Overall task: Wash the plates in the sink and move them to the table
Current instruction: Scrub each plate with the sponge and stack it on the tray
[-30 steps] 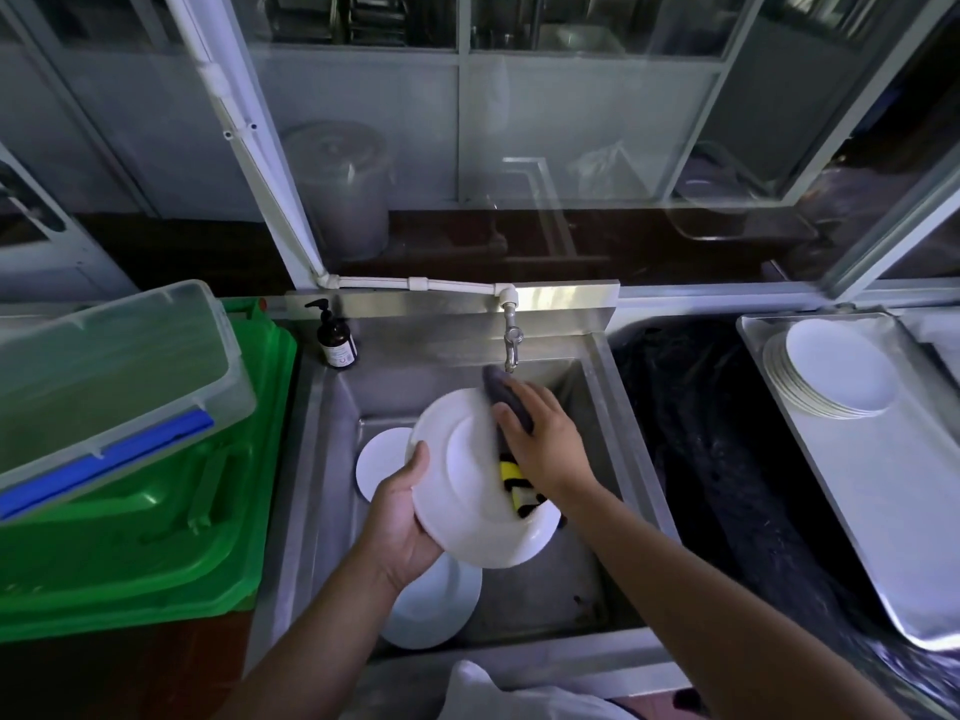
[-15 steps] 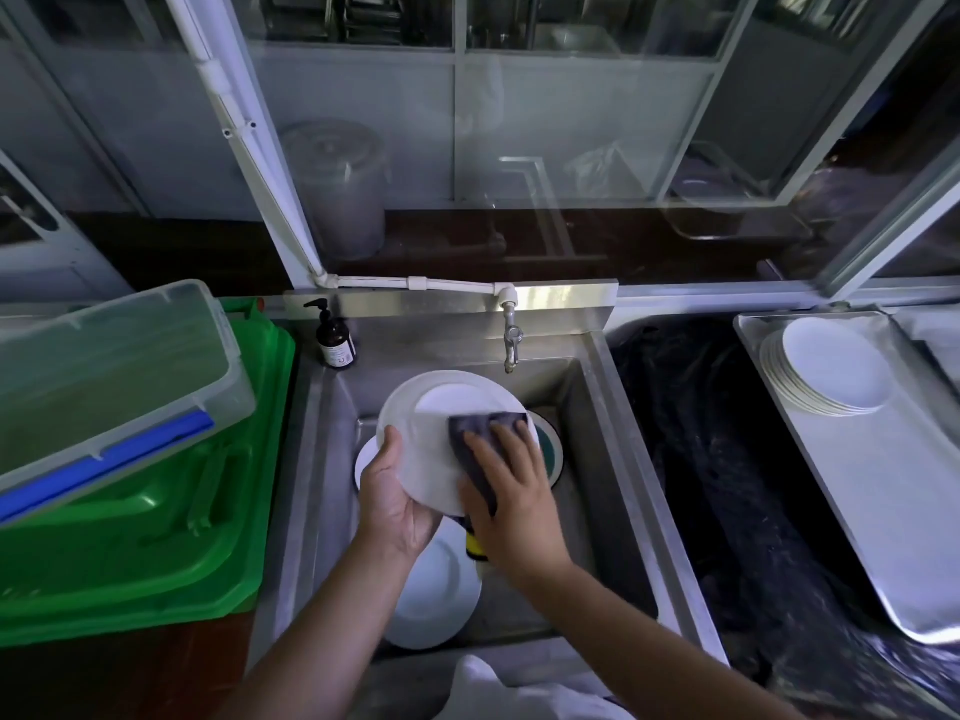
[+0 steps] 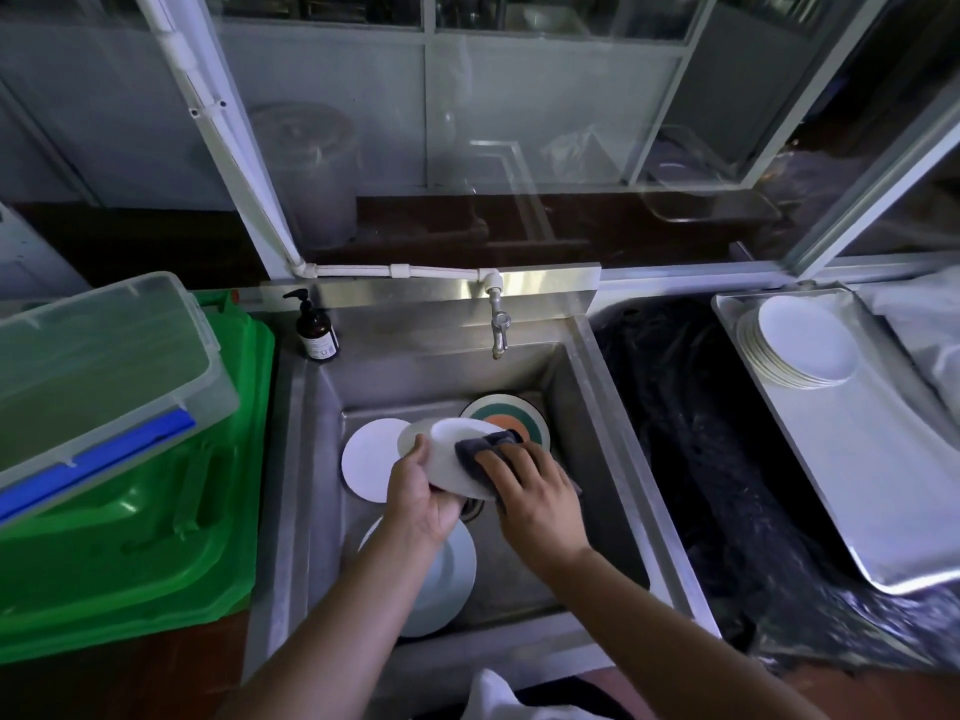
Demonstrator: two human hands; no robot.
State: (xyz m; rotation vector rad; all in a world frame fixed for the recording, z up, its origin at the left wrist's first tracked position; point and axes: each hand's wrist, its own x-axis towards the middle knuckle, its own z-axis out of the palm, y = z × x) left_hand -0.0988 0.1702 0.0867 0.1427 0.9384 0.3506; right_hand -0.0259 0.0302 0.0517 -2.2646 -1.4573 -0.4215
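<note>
Over the steel sink [image 3: 582,407] my left hand [image 3: 421,493] grips the near edge of a white plate [image 3: 449,449], tilted low and nearly flat. My right hand [image 3: 535,493] presses a dark grey sponge [image 3: 480,446] against the plate's face, fingers curled over it. On the sink floor lie a white plate [image 3: 366,459] at the left, another white plate [image 3: 447,584] near the front under my left forearm, and a plate with green and orange rings [image 3: 511,415] at the back.
A tap [image 3: 500,330] hangs over the sink's back wall, a soap pump bottle [image 3: 314,330] at its back left corner. Green bins [image 3: 156,511] under a clear lidded box [image 3: 93,376] stand left. A metal tray [image 3: 883,485] with several stacked white plates [image 3: 800,343] sits right.
The plate has dropped lower into the sink and tipped from upright to nearly flat. My right hand with the sponge has slid across its face, uncovering the ringed plate behind.
</note>
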